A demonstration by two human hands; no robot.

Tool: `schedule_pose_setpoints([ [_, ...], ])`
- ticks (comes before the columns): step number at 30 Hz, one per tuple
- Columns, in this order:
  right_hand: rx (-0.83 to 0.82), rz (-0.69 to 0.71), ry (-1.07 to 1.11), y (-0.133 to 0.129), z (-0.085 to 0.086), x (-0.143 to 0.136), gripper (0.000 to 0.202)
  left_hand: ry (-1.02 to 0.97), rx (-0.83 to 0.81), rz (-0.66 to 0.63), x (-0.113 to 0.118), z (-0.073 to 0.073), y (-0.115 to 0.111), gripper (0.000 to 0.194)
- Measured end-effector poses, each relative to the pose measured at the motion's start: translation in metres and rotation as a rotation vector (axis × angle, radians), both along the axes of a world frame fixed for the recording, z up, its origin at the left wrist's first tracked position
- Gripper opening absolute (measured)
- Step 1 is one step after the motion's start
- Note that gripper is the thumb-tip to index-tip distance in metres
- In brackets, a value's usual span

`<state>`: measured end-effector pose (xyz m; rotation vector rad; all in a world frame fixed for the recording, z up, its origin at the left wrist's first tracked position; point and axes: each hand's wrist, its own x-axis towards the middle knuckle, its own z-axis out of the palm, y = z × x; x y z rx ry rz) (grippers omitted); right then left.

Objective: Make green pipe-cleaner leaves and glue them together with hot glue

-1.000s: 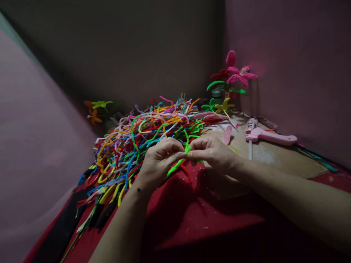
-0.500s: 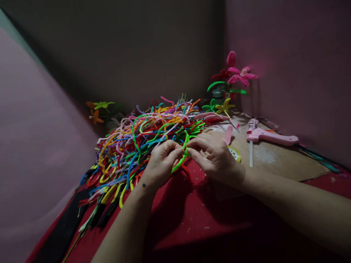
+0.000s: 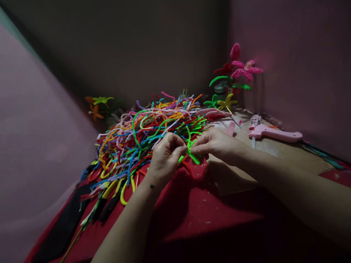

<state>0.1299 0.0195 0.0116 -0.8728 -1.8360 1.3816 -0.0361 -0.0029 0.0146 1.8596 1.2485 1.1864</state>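
Bright green pipe cleaners [image 3: 194, 157] cross one another between my two hands, with ends sticking out up and down. My left hand [image 3: 168, 153] pinches them near the crossing with thumb and forefinger. From the other side, my right hand [image 3: 211, 143] has its thumb and fingers closed on the same green piece. The fingertips partly hide how the strands join. Just behind and left of my hands lies a big tangled heap of many-coloured pipe cleaners [image 3: 153, 126].
A pink glue gun [image 3: 276, 133] rests on a cardboard sheet [image 3: 233, 175] at right. Pink flowers [image 3: 246, 69] stand behind it, orange ones [image 3: 95, 112] at far left. Yellow-handled tools [image 3: 124, 193] lie by the heap on red cloth [image 3: 192, 223], which carries small scraps.
The green pipe cleaners have turned, and a thick end now points down to the right. My right hand has shifted slightly, its fingers straighter. The view has moved a little.
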Motion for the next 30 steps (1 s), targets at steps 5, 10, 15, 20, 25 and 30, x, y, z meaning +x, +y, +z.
schedule_pose_setpoints([
  [5,-0.185,0.029,0.081,-0.002,0.004,0.001,0.015,0.009,0.097,0.011,0.0,-0.001,-0.002,0.004],
  [10,-0.214,0.13,0.126,-0.001,-0.001,0.001,0.015,-0.006,0.185,0.03,0.0,-0.002,-0.003,0.004],
  [15,-0.221,0.081,0.125,0.0,-0.002,0.001,0.014,0.014,0.206,0.043,0.0,-0.002,-0.003,0.004],
  [20,-0.157,-0.038,0.197,0.001,-0.002,-0.001,0.011,0.121,0.159,0.072,-0.005,0.002,0.0,0.004],
  [25,-0.065,-0.115,0.273,0.0,-0.004,-0.003,0.009,0.154,0.044,0.021,-0.008,0.01,0.0,0.013],
  [30,-0.073,-0.05,0.342,0.001,-0.004,-0.002,0.012,-0.107,-0.124,-0.001,-0.004,0.014,-0.003,0.016],
])
